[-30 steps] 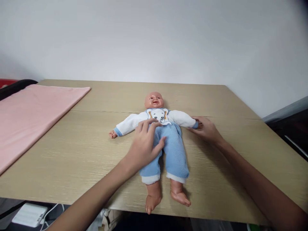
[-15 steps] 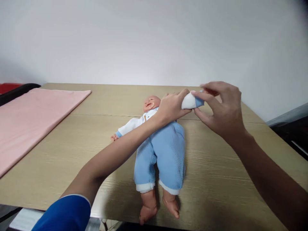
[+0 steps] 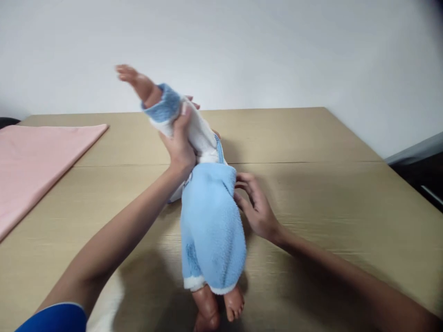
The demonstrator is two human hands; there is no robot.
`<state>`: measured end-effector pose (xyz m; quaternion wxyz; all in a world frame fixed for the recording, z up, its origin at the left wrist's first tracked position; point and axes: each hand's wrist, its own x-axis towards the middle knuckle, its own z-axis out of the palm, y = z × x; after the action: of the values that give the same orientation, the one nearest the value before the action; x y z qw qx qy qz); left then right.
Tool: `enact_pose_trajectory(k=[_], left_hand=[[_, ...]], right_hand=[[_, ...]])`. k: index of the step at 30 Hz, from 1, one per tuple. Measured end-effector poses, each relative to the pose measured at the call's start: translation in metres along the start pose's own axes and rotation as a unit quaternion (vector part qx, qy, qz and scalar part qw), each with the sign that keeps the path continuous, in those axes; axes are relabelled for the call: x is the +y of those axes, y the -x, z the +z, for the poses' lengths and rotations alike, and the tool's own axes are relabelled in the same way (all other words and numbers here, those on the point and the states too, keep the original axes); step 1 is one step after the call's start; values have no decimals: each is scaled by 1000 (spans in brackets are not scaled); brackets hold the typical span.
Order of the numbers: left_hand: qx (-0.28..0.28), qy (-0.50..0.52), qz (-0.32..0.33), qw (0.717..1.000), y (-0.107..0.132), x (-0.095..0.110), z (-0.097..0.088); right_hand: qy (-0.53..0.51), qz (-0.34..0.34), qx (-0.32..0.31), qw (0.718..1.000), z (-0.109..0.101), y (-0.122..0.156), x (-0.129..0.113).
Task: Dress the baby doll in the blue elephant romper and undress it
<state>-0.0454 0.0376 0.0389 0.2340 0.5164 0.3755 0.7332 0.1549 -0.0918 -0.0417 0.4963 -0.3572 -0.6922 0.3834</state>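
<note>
A baby doll [image 3: 214, 216] in fuzzy light-blue trousers and a white top lies tipped onto its side on the table. My left hand [image 3: 182, 140] is wrapped round the doll's raised sleeve [image 3: 199, 127], which is white with a blue cuff. Out of that cuff the doll's bare hand [image 3: 138, 85] points up to the left. At the trousers' waist, my right hand [image 3: 256, 207] has its fingers curved against the back edge of the fabric; whether they pinch it is hard to make out. The doll's face is hidden behind its arm and body. Its bare feet [image 3: 234, 303] point toward me.
A folded pink cloth [image 3: 41, 161] lies on the left of the wooden table [image 3: 311, 193]. A pale wall [image 3: 242, 50] stands behind the table's far edge. Something dark [image 3: 422, 175] is beyond the right edge.
The doll has been rolled from its back onto its side, its sleeved arm now raised up to the left in my left hand. My right hand has moved from the cuff down to the waist.
</note>
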Motion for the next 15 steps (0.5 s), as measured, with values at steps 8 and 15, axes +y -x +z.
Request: enact_pose_trajectory(k=[8,15], left_hand=[[-35,62,27,997,10,-17,-73],[-22,71,-57,996,18,-56,-118]], right_hand=[[18,-11,7,1000,33,-38,-25],[62,-51,27,996,45,-49,-33]])
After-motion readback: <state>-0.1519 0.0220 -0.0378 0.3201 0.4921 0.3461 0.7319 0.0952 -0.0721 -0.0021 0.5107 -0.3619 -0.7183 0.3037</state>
